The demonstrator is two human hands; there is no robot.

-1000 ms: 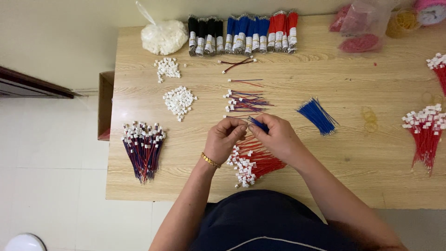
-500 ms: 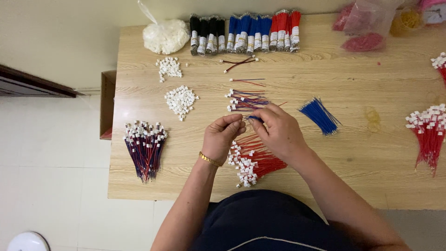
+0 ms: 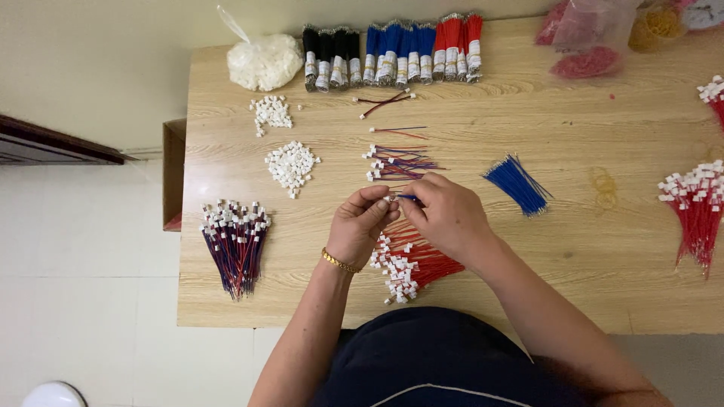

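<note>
The right hand (image 3: 446, 218) hides most of the blue wire (image 3: 407, 197).

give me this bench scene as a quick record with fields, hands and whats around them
left hand: pinching a small white connector at its fingertips
right hand: holding a blue wire against that connector
under hands: red wires with white connectors
right of hands: loose blue wires
above hands: finished mixed-colour leads
left side: white connector pile, purple-red bundle
far edge: black, blue and red wire bundles
surface: wooden table
</note>
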